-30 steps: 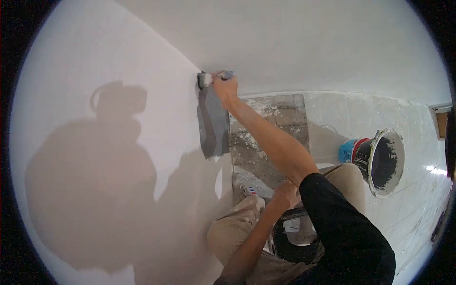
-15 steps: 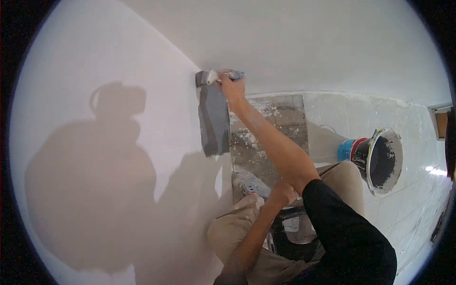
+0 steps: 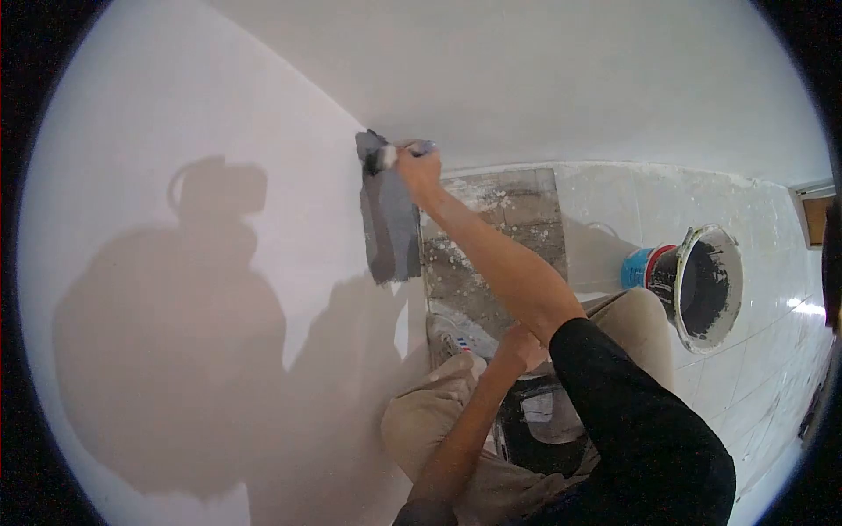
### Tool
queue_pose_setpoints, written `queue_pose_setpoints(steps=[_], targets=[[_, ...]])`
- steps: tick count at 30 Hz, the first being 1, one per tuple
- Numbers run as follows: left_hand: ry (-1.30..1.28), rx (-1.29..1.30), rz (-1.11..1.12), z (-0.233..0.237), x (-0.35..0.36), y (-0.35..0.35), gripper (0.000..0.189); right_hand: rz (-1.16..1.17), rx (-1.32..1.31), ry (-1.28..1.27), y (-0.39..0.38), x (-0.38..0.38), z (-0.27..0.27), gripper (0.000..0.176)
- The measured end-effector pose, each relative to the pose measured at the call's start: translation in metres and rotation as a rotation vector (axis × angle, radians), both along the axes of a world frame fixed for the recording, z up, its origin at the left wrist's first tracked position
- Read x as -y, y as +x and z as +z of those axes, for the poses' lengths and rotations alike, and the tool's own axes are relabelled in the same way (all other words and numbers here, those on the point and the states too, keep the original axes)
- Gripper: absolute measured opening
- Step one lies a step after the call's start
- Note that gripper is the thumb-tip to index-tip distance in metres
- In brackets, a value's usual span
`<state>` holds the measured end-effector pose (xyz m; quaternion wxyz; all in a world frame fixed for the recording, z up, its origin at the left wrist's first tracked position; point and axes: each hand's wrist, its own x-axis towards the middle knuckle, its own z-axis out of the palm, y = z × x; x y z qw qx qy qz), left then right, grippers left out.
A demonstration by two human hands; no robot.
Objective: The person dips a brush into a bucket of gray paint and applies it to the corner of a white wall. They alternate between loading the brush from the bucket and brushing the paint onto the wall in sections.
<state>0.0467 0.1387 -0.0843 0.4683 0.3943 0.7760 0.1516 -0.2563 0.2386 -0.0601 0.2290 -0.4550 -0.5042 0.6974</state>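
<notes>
My right hand (image 3: pixel 417 168) is closed around a paint brush (image 3: pixel 387 158), whose dark, blurred bristles are against the white wall at the corner. Below the brush a wet dark grey patch (image 3: pixel 392 232) runs down the wall. My left hand (image 3: pixel 521 348) rests by my right elbow, its fingers largely hidden behind the arm. Right of my knee stands a bucket (image 3: pixel 707 289) with dark grey material inside and smears on its rim.
A blue and red container (image 3: pixel 645 268) shows beside the bucket. Splattered brown tiles (image 3: pixel 535 206) lie under my right arm, with pale tiles (image 3: pixel 728 377) to the right. A black stool-like object (image 3: pixel 535 438) is between my legs. A shadow falls on the wall.
My right hand and the brush have shifted slightly down from the top of the grey patch, and the brush has tilted. My left hand has stayed by the elbow.
</notes>
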Motion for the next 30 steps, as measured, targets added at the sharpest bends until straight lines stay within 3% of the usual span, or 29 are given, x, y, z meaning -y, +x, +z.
queue_pose_setpoints(steps=[3,6,8,12,15,18,21,24,27,30], targets=[[0.228,-0.056,0.031,0.003,0.008,-0.006,0.048,0.021,-0.193,-0.058,-0.034,0.012,-0.039,0.017],[0.427,-0.19,0.056,0.005,0.013,-0.003,0.045,-0.04,-0.535,-0.324,0.018,-0.003,0.019,0.014],[0.381,-0.023,0.14,-0.01,0.015,0.004,0.043,0.012,-0.382,-0.118,0.012,0.003,-0.015,0.011],[0.308,0.122,0.392,-0.033,0.021,0.02,0.042,0.087,-0.15,0.1,0.001,0.023,-0.011,0.006],[0.655,-0.201,0.202,-0.054,0.033,0.02,0.041,0.083,-0.612,-0.275,0.019,0.013,0.013,0.009],[0.406,-0.078,0.112,-0.04,0.02,0.015,0.041,0.029,-0.472,-0.228,0.047,0.01,0.012,0.011],[0.264,-0.017,0.021,-0.046,0.029,0.015,0.04,0.042,-0.004,-0.062,0.045,0.03,0.006,0.007],[0.421,-0.007,0.194,-0.034,0.04,0.014,0.04,0.04,-0.23,0.127,0.013,0.051,-0.038,0.006],[0.493,-0.052,0.15,-0.049,0.026,0.017,0.041,-0.008,-0.564,-0.374,0.056,0.024,0.036,0.007],[0.425,-0.048,0.174,-0.047,0.022,0.021,0.043,0.038,-0.408,-0.134,0.066,0.028,0.014,0.006]])
